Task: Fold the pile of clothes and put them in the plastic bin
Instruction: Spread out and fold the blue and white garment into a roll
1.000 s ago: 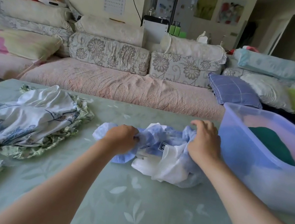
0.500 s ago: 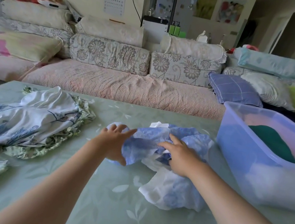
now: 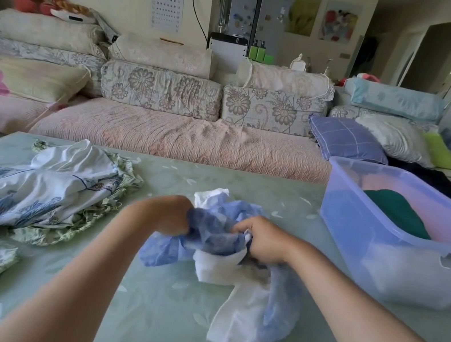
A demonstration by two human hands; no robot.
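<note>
- Left hand (image 3: 171, 215) and right hand (image 3: 263, 242) each have fingers (image 3: 242, 228) curled tight into the crumpled blue-and-white garment (image 3: 251, 305), bunched on the desk (image 3: 160, 328) just left of the plastic bin (image 3: 383, 259).
- Risk — gripping wads rather than edges may twist it, giving a lumpy fold that sits badly in the bin.

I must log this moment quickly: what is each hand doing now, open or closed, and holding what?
Left hand: closed, gripping the crumpled blue and white cloth garment.
Right hand: closed, gripping the same garment.
</note>
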